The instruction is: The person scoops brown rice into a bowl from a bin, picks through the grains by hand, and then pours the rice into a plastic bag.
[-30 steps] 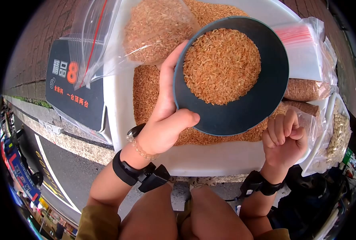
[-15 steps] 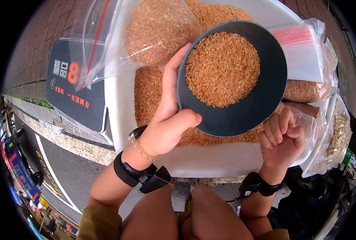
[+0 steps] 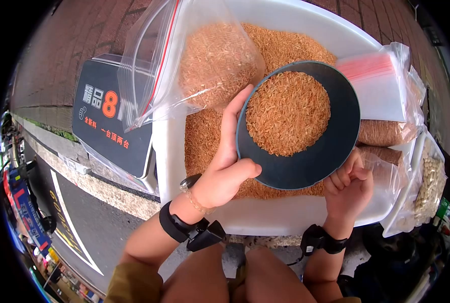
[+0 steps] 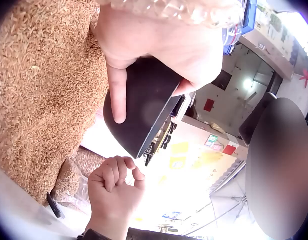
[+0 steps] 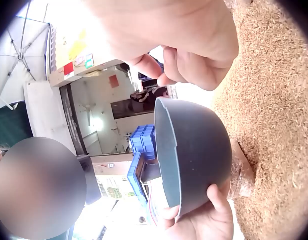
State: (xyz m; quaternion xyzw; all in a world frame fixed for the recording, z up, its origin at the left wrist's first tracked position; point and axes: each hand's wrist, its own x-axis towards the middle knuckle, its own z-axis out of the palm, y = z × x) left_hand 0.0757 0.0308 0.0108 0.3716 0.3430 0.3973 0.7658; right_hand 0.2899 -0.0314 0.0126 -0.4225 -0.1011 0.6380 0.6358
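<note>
Head view, bowl (image 3: 311,166) pinched by left fingers (image 3: 231,126)

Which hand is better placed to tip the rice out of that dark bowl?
Probably the left hand: its thumb and fingers grip the dark round bowl heaped with brown rice, above the white plastic tub. The right hand is curled beside the bowl, holding nothing.

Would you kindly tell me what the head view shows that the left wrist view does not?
Only the head view: the grain heaped inside the bowl, a part-filled zip bag and a black printed panel. Only the left wrist view: the bowl's dark underside with a finger pressed flat against it. Both: the left hand gripping the bowl, the right hand curled beside it, loose grain in the white tub.
</note>
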